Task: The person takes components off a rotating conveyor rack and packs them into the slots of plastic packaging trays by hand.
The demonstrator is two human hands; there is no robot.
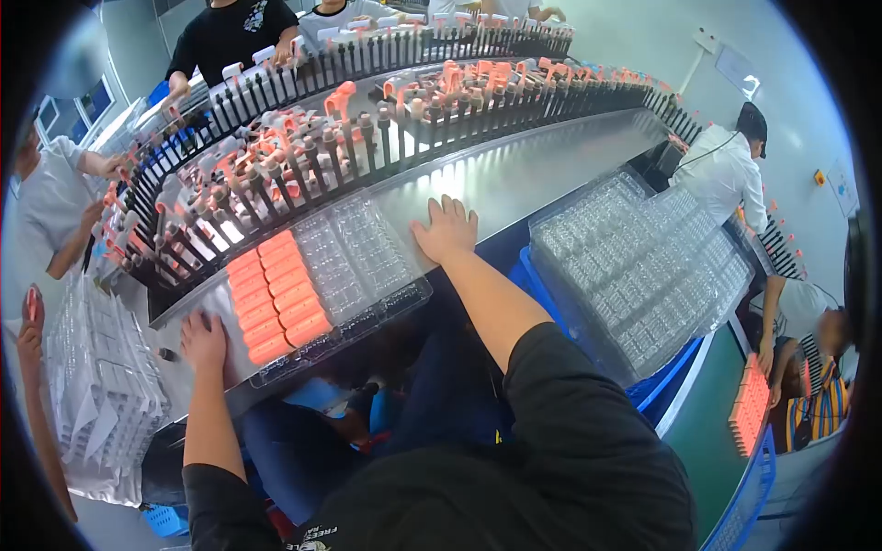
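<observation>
A clear plastic blister tray (360, 248) lies on the metal bench in front of me. Its left part holds two columns of orange plastic pieces (277, 296), while the pockets on its right show no pieces. My left hand (204, 344) rests palm-down on the bench just left of the tray, fingers spread and nothing in it. Beyond the tray's right side, my right hand (446, 230) also lies flat on the metal surface (514, 174), its fingers apart. A small dark object (168, 354) sits on the bench left of my left hand.
Behind the tray runs a moving-line style rack of dark upright pegs (367, 138) with many orange and white parts. Stacked clear trays (643, 266) sit over a blue crate (542, 285) at right. Another stack (101, 376) stands left. Several co-workers surround the benches; a green surface (707, 432) is at right.
</observation>
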